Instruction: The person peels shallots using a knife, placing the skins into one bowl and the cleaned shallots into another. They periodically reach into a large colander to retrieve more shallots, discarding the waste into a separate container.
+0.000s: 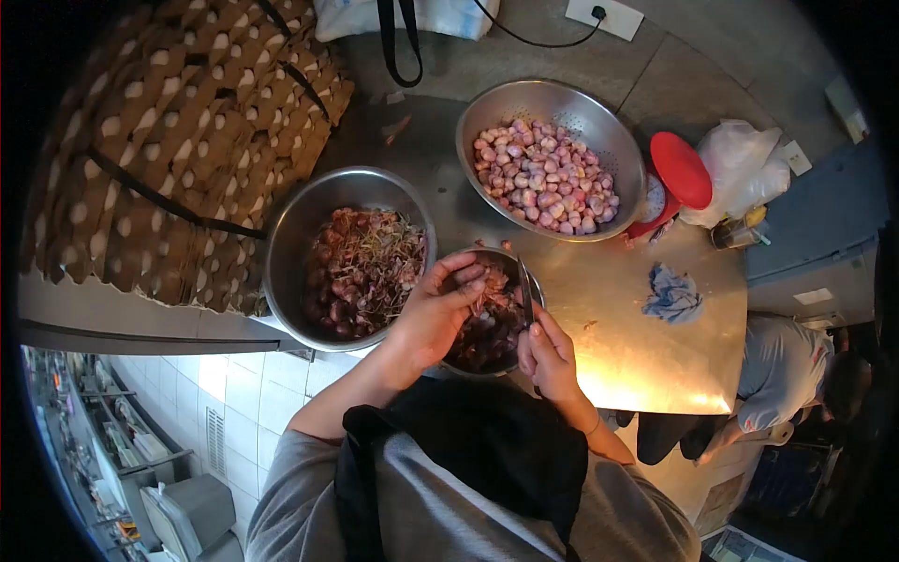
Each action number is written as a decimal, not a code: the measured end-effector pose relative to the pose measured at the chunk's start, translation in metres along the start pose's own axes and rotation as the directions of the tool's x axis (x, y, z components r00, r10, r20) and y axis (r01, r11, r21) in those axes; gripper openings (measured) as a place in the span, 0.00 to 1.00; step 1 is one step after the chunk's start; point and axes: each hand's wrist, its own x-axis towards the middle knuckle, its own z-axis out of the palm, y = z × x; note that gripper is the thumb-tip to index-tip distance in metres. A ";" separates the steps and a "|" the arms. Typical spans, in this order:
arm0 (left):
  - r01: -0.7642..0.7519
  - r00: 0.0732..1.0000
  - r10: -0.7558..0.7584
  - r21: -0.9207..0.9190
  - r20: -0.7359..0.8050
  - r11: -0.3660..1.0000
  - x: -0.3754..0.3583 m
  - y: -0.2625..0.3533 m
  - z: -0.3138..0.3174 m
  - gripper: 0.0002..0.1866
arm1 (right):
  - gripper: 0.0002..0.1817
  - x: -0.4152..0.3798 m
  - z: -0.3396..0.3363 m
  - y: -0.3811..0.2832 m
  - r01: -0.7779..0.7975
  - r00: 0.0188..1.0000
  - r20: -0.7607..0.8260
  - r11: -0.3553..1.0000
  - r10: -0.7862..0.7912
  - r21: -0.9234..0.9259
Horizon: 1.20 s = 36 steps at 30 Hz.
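Observation:
My left hand (pixel 435 314) is over a small metal bowl (pixel 482 372), its fingers curled inward beside reddish papery skins (pixel 499 292). Whatever lies between those fingers is too small and covered to make out. A knife (pixel 525 288) is in my right hand (pixel 551 356), blade pointing up and away from me, over the bowl's right side. Dark red-brown skins lie in the shaded bowl. To the left, a larger metal bowl (pixel 279 281) holds unpeeled shallots (pixel 351 302) with dry stems and roots. Peeled pink shallots (pixel 548 178) fill part of a metal colander (pixel 629 145) beyond my hands.
Stacked egg trays (pixel 178 140) tied with black straps rise at the left. Right of the colander stand a red scale (pixel 681 170) and a plastic bag (pixel 735 173). A blue cloth (pixel 672 295) lies on the metal table (pixel 646 361). Another person (pixel 782 370) bends beyond its right edge.

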 end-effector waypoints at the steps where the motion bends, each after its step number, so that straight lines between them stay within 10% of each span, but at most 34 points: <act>1: -0.049 0.999 0.049 0.014 0.007 0.999 -0.002 -0.006 -0.005 0.16 | 0.24 -0.001 0.000 0.001 -0.013 1.000 0.027 0.999 0.012 0.041; 8: -0.247 0.968 0.244 0.039 0.063 0.968 -0.017 -0.025 0.006 0.17 | 0.26 -0.005 0.010 -0.008 -0.256 0.945 0.283 0.913 0.166 0.317; 20: -0.248 0.968 0.240 0.130 0.078 0.960 -0.023 -0.022 0.012 0.13 | 0.23 -0.003 0.007 -0.011 -0.186 0.980 0.134 0.920 0.148 0.344; 28: -0.019 0.991 0.022 -0.019 0.128 1.000 -0.025 -0.010 0.002 0.13 | 0.26 -0.002 -0.008 -0.005 -0.099 0.995 -0.011 0.995 0.099 0.007; 36: -0.135 0.990 0.132 0.054 0.049 0.989 -0.024 -0.010 0.004 0.15 | 0.25 -0.010 0.005 -0.013 0.028 0.998 0.062 0.903 -0.002 -0.428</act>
